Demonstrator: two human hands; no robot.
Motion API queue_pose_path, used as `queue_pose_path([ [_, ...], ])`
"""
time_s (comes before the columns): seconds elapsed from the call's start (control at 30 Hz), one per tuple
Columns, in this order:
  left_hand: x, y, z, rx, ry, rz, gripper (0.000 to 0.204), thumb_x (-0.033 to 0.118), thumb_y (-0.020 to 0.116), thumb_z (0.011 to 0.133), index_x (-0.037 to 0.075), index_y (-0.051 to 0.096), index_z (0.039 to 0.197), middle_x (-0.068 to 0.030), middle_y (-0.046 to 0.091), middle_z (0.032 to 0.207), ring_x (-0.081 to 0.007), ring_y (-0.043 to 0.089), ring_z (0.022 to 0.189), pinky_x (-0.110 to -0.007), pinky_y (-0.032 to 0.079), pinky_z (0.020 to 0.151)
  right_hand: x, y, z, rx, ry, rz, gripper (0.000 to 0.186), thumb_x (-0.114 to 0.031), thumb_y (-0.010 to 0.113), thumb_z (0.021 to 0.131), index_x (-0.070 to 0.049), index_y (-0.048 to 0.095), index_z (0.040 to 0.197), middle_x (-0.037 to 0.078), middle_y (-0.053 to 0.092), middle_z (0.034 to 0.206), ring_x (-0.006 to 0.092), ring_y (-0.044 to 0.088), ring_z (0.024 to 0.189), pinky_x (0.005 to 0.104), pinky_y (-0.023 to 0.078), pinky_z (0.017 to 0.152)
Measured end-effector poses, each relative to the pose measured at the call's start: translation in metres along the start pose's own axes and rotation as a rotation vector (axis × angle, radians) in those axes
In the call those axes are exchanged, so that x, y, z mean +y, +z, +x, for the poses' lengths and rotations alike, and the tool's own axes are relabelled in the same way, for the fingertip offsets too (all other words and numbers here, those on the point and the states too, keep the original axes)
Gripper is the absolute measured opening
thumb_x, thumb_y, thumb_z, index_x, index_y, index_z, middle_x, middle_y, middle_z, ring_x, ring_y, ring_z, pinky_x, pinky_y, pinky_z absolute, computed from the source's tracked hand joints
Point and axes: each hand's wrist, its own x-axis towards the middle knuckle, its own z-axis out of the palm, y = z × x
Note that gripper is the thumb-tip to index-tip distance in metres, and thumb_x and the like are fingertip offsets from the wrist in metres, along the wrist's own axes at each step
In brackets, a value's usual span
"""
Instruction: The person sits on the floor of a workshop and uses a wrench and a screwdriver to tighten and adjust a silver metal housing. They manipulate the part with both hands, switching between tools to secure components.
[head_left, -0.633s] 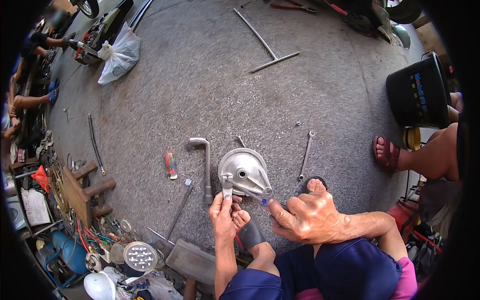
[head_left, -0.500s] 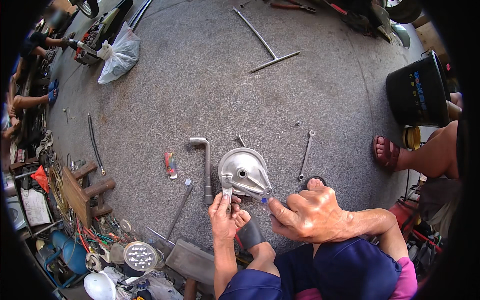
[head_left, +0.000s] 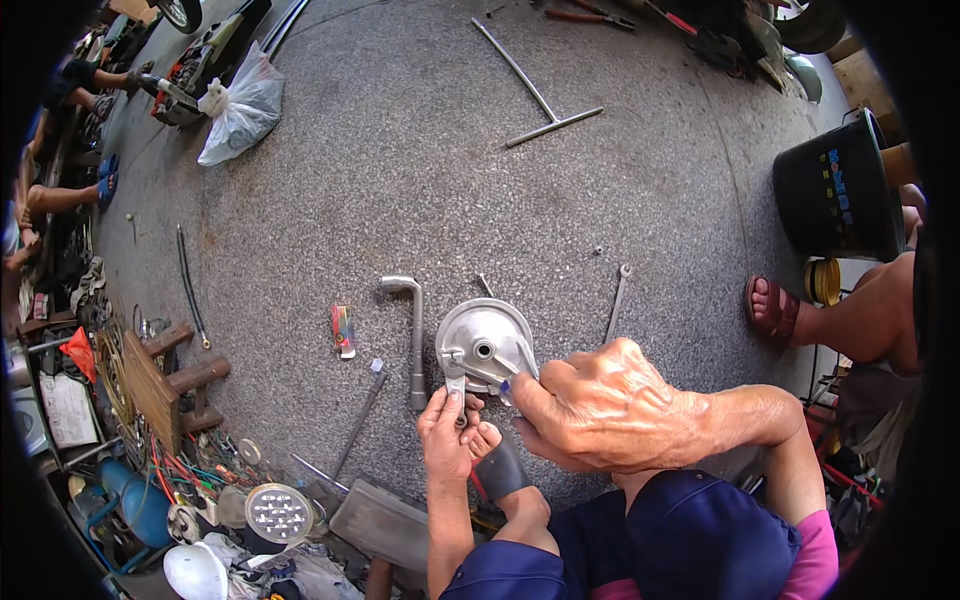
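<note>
A round silver brake plate (head_left: 505, 325), apparently from a drum brake, stands tilted in front of me with a hole at its centre. My left hand (head_left: 445, 430) is closed on the short metal lever arm (head_left: 455, 385) at the plate's lower left, thumb and fingers pinching it. Over the plate's lower right edge, my right hand (head_left: 600, 405) is closed, fingers curled. A small blue bit (head_left: 505, 387) shows at its fingertips; what it belongs to is hidden by the hand. My foot in a dark sandal (head_left: 500, 470) is just below the plate.
Left of the plate lie an L-shaped socket wrench (head_left: 415, 340), a small colourful box (head_left: 343, 332) and a metal rod (head_left: 360, 420). A spanner (head_left: 618, 300) lies right, a T-handle wrench (head_left: 550, 122) farther off. A black bucket (head_left: 838, 190) stands right, near another person's sandalled foot (head_left: 775, 310).
My right hand has moved left and slightly up, with the blue bit, and now covers the plate's lower right arm and part of the spanner. My left hand stays on the lever arm.
</note>
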Motion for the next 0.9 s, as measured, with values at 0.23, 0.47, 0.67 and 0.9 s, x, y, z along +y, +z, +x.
queue_pose_path([
  [0.23, 0.0, 0.019, -0.007, 0.113, 0.109, -0.12, 0.024, 0.015, 0.051, 0.101, 0.002, 0.057, 0.119, -0.0089, 0.064, 0.095, -0.0135, 0.063, 0.073, -0.022, 0.05, 0.052, 0.007, 0.001, 0.051, -0.003, -0.193, 0.334, 0.036, -0.018, 0.072, 0.072, 0.003, 0.051, 0.09, 0.013, 0.059, 0.067, 0.0299, 0.065, 0.054, 0.0397, 0.046, 0.042],
  [0.47, -0.014, 0.002, 0.026, 0.102, 0.455, 0.646, 0.024, 0.016, 0.067, 0.089, 0.0, 0.053, 0.1, -0.0098, 0.064, 0.087, -0.0194, 0.064, 0.078, -0.035, 0.052, 0.067, 0.015, 0.01, 0.034, 0.211, -0.035, 0.393, 0.034, -0.033, 0.073, 0.085, -0.006, 0.053, 0.09, 0.006, 0.059, 0.061, 0.0239, 0.061, 0.048, 0.0358, 0.045, 0.04],
  [0.67, -0.001, 0.019, 0.024, 0.322, 0.666, 1.244, 0.038, 0.013, 0.073, 0.081, 0.002, 0.058, 0.114, -0.0184, 0.068, 0.092, -0.0351, 0.067, 0.086, -0.043, 0.05, 0.077, 0.026, 0.014, -0.015, 0.603, 0.445, 0.616, 0.033, -0.024, 0.084, 0.077, -0.002, 0.062, 0.087, 0.011, 0.068, 0.069, 0.0165, 0.067, 0.057, 0.0272, 0.052, 0.05],
  [0.9, -0.009, 0.03, 0.025, 0.385, 0.874, 1.476, 0.034, 0.011, 0.073, 0.077, 0.001, 0.063, 0.109, -0.0147, 0.061, 0.098, -0.0355, 0.063, 0.088, -0.043, 0.052, 0.072, 0.028, 0.042, -0.07, 0.719, 1.002, 1.086, 0.025, -0.02, 0.074, 0.088, 0.0, 0.059, 0.086, 0.004, 0.062, 0.064, 0.007, 0.058, 0.049, 0.0204, 0.045, 0.042],
])
